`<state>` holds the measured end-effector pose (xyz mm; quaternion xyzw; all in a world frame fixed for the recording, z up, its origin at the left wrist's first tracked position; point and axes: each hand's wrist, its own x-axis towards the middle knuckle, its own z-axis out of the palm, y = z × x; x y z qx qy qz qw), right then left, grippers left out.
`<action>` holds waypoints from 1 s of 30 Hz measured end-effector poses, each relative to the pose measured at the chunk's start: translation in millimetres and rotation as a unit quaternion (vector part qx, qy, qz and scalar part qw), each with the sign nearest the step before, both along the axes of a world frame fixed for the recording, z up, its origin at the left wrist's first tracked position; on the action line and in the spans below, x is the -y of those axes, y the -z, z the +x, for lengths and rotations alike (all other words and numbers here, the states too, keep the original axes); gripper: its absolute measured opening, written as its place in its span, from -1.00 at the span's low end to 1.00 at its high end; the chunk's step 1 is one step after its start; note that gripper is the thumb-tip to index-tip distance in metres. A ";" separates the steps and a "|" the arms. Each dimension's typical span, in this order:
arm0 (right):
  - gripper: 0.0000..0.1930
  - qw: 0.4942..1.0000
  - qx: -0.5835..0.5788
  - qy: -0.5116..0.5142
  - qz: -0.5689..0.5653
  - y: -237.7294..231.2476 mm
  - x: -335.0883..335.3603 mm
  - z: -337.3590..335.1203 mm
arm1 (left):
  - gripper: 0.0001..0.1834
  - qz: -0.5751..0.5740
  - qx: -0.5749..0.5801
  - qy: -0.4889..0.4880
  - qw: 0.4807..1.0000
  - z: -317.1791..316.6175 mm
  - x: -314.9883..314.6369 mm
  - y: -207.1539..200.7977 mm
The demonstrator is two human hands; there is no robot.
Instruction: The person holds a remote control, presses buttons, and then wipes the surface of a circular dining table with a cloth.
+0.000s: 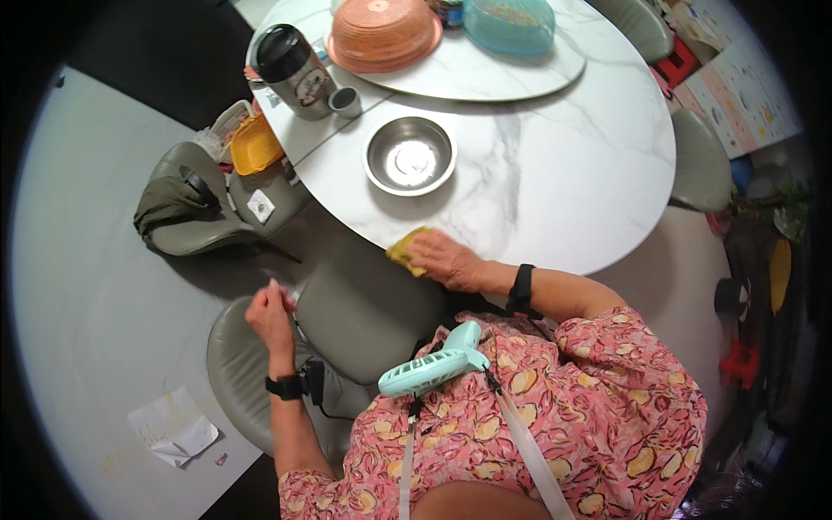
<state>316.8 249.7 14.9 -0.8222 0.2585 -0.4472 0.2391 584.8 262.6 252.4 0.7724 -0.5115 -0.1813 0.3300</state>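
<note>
My right hand [448,261] is at the table's near edge, its fingers closed on a crumpled yellow cloth [404,252]. Part of the cloth hides under the fingers. A shiny metal bowl [409,157] stands on the white marbled table [555,191], just beyond that hand and apart from it. Off the table, my left hand [270,317] hangs over a grey chair [247,355], its fingers curled with nothing showing in them. Both wrists wear black bands.
At the table's far left stand a large black-lidded tumbler [299,74] and a small grey cup [345,102]. An orange basket cover [381,35] and a teal one [510,24] sit on the raised turntable [485,87]. Grey chairs surround the table; one holds a yellow basket [256,146].
</note>
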 end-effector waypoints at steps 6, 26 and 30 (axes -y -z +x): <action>-0.75 0.882 0.211 -0.115 0.406 -80.4 20.3 37.0 | -0.72 -0.161 0.177 0.145 0.960 -34.4 132.3 -80.7; -0.47 0.411 0.690 -0.218 0.555 -197.5 63.8 -107.7 | -0.70 0.012 0.216 0.185 0.959 -97.5 199.2 -3.4; -0.47 0.423 0.712 -0.161 0.537 -189.5 46.6 -126.1 | -0.67 0.154 -0.065 0.038 0.985 -107.9 200.7 21.0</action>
